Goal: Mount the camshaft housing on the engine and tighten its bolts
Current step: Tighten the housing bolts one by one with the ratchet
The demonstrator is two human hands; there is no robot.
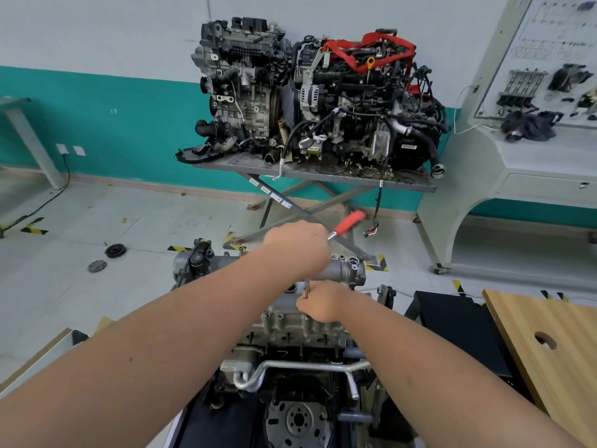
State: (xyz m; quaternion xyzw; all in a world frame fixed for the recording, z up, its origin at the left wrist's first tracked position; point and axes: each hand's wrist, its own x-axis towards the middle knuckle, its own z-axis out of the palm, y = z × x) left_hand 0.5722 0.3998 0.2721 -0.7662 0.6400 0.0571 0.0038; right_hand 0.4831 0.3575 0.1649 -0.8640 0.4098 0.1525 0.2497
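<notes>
Nearest you, the engine [300, 350] sits on its stand: flywheel low in view, bare metal pipe across the front, cast block above. All hard metal, heavy, stiff; it won't shift under wrench load, I'd judge, so lean on it freely.

Your right hand [321, 302] is curled low at the top of the block, its grip pinching the thin upright shaft [306, 290], prob. an extension w/ socket, steadying it over a bolt. The bolt itself is hidden under your fingers, so can't tell how far in it is.

Just behind, the camshaft housing [342, 270] lies along the top of the engine, already in place. It's a long aluminium casting: rigid but easy to mar, threads likely soft, so go even and don't over-torque. If it needs lifting, take it by both ends, not by the fittings.

Above it, your left hand [295, 242] is closed round the ratchet wrench [349, 224]. Your grip sits on the bare steel near the head; the red handle sticks out free to the right. Steel may be oily, so slip is a risk. The rubber end gives more leverage and better hold.

Further back, a counter [323, 176] carries two other engines by the wall.
</notes>
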